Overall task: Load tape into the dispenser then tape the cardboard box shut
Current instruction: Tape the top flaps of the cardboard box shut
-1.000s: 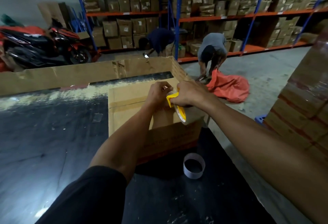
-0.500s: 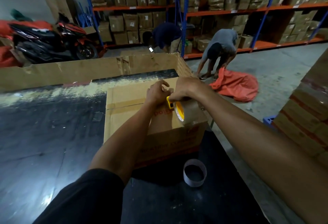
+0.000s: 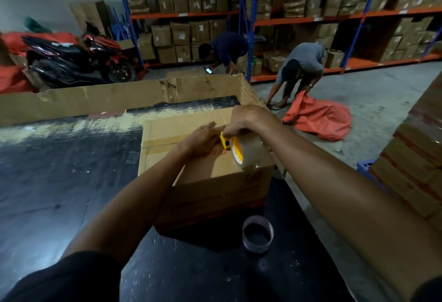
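A closed cardboard box (image 3: 203, 182) stands on the black table (image 3: 59, 182). On its top near the right edge rests a yellow tape dispenser (image 3: 226, 142) loaded with a roll of brown tape (image 3: 248, 150). My right hand (image 3: 248, 120) grips the dispenser from above. My left hand (image 3: 203, 138) presses on the box top right beside the dispenser's front, fingertips at the tape end. A strip of tape (image 3: 160, 142) runs across the box top to the left.
An empty tape core (image 3: 257, 233) stands on the table in front of the box. A low cardboard wall (image 3: 95, 98) lines the table's far edge. Stacked boxes (image 3: 411, 170) rise at right. Two people bend near the shelves; an orange sack (image 3: 320, 120) lies on the floor.
The view has shifted slightly, the box sitting a little lower in frame. Both hands stay together on the dispenser at the box top, barely moved.
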